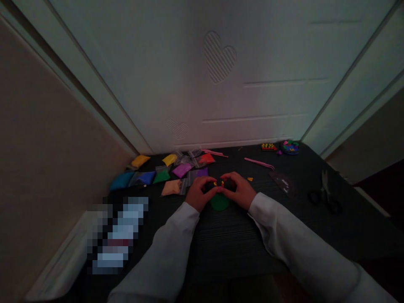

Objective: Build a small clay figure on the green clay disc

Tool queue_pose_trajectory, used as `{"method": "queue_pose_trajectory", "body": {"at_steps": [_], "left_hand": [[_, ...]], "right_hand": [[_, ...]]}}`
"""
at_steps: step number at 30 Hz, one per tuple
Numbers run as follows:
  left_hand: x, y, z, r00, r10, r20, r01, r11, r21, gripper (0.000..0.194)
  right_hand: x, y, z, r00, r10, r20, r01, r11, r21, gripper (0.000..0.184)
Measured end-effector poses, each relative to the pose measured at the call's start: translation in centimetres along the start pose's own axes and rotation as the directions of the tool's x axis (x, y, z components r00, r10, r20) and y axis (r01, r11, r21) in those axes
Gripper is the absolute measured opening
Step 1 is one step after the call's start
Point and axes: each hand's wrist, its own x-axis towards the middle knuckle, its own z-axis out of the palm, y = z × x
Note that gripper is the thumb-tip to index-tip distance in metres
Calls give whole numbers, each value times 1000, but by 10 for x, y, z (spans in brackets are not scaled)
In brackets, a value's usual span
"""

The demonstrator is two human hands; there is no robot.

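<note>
My left hand [200,192] and my right hand [238,190] meet in the middle of the table, fingers curled inward and thumb tips close together. Small yellow-orange bits [222,183] show between the fingertips against something dark. What exactly the fingers pinch is mostly hidden and too dim to name. Directly under the thumbs lies a flat green disc [220,203], its near part showing. A small orange-yellow scrap [250,179] rests just beyond my right hand. To the left of my left hand is a bag of peach-coloured material [172,187].
Several coloured bags, including a green one [162,176], spread across the back left. A blurred-out bright screen [121,235] is at left. Pink tweezers [259,163], a dark printed packet [284,184] and scissors [324,193] lie right. Colourful figures [289,147] stand by the white panel [176,63].
</note>
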Motion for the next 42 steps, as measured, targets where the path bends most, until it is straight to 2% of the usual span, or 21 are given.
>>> {"method": "queue_pose_trajectory", "body": {"at_steps": [12, 23, 31, 42], "left_hand": [[1, -3, 1, 998, 59, -27, -59, 998, -8, 22], [0, 0, 0, 998, 57, -36, -57, 998, -3, 27], [0, -1, 0, 998, 14, -58, -16, 1000, -23, 23], [-1, 0, 0, 997, 49, -52, -49, 999, -4, 25]], "right_hand": [[-2, -2, 0, 1000, -7, 11, 7, 1000, 17, 31], [-1, -3, -2, 999, -48, 26, 48, 999, -3, 20], [-1, -4, -3, 998, -47, 29, 47, 999, 2, 20], [-1, -2, -3, 997, -71, 24, 71, 997, 4, 20]]}}
